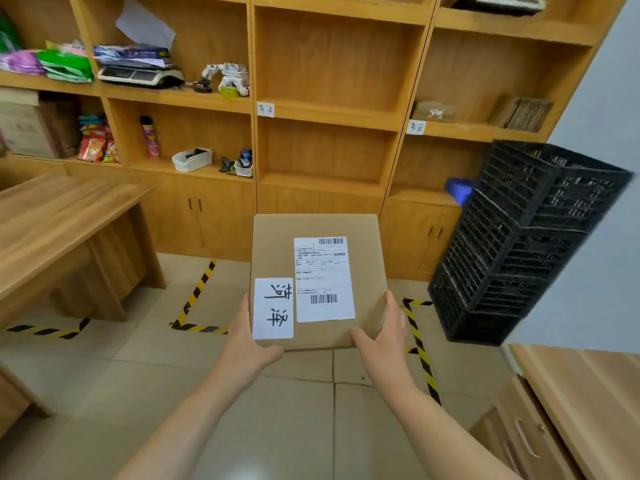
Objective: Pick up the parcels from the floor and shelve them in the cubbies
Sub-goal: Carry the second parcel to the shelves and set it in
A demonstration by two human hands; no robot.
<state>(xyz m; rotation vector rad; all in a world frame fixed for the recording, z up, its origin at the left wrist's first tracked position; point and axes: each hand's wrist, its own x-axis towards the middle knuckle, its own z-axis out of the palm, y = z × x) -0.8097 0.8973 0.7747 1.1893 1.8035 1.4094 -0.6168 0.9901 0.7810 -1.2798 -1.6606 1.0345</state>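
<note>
I hold a brown cardboard parcel [273, 251] in front of me, above the tiled floor. A white shipping label with barcodes and a white handwritten label lie on its top face. My left hand [247, 336] grips its near left corner. My right hand [382, 332] grips its near right corner and side. Straight ahead stands the wooden cubby shelf [329, 114]; its two middle cubbies are bare, and a small paper tag hangs on the shelf edge at their left.
A wooden desk [59, 209] stands at the left. Stacked black plastic crates [526, 237] stand at the right by the wall. A low wooden cabinet [571, 407] is at the near right. Yellow-black tape [420, 344] marks the floor. Left cubbies hold scales, snacks and baskets.
</note>
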